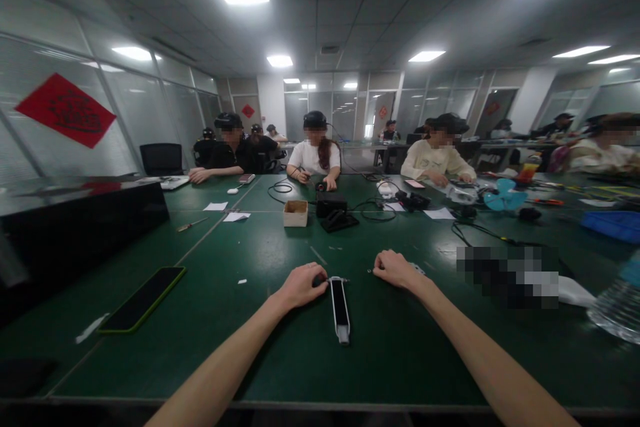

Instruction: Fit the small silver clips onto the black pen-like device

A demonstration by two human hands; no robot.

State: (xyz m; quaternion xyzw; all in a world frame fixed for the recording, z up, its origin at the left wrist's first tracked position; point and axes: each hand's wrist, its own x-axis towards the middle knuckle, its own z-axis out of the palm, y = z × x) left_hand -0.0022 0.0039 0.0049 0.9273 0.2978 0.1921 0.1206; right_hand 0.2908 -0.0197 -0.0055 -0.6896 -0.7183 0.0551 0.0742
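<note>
My left hand (300, 285) rests on the green table (260, 253) with its fingers curled round a small dark object that I cannot make out. Just right of it lies a long narrow black and silver device (341, 309), pointing away from me. My right hand (395, 268) lies closed on the table a little further right, its fingers pinched over something small and pale at the tips; what it is I cannot tell. Neither hand touches the long device.
A black phone in a green case (143, 298) lies at the left. A small cardboard box (295, 213), a black stand with cables (336, 212) and paper slips sit mid-table. Several people sit at the far side. A plastic bottle (619, 303) stands at the right edge.
</note>
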